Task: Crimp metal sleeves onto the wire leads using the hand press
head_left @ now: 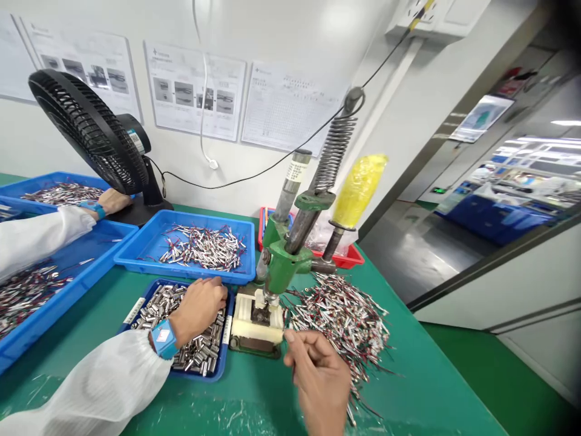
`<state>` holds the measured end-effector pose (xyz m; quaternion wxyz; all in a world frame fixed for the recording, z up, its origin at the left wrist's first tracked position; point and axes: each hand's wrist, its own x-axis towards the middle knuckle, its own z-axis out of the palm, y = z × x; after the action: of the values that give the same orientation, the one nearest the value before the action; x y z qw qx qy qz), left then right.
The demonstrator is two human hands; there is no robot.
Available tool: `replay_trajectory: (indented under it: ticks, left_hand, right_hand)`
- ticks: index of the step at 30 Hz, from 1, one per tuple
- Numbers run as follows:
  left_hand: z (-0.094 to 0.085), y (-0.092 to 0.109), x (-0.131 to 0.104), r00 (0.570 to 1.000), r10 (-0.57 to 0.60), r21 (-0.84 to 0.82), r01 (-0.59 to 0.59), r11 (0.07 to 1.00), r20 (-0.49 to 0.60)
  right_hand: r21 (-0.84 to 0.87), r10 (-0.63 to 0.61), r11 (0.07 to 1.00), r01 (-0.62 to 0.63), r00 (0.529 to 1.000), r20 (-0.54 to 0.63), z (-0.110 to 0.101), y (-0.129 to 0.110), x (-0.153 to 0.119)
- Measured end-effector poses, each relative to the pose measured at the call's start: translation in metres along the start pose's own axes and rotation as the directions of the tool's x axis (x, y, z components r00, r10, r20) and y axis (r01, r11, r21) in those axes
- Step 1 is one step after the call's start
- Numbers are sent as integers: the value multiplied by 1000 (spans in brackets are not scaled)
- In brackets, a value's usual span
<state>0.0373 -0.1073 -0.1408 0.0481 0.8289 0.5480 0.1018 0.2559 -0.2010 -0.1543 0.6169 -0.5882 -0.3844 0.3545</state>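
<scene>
My left hand [202, 307], in a white sleeve and blue wristband, hangs over the right side of a small blue tray of short metal tubes [200, 354]. Its fingers are curled downward, hiding anything in them. Just right of the press base [256, 332], my right hand [320, 376] is closed, thumb and forefinger tips pinched together. Whatever may be in that pinch is too small to make out. Between and beyond my hands stands a green hand press [281, 269] with a yellow-wrapped handle [358, 191]. A pile of red-and-black wired pieces [340, 321] lies beside my right hand.
A co-worker's hand [113, 201] reaches in from the left near a black fan [91, 130]. Blue trays [136, 257] with wired pieces stand behind and left. A red tray [349, 261] sits behind the press. The green table's right edge [436, 357] slants toward the front.
</scene>
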Motion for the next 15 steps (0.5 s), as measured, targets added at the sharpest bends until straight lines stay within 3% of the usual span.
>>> replay_trajectory:
  ticks: [4,8,15]
  left_hand:
    - [2,-5,-10,991,-3,-266,-34,963,-137]
    - [1,1,-23,955,-61,-545,-113,831,-292]
    - [1,24,-29,911,-124,-691,-203,694,-393]
  right_hand:
    - [30,8,1000,-8,1000,8,12,1,0]
    - [47,-84,995,83,996,34,17,2,-1]
    - [61,-69,996,64,994,90,41,-2,7]
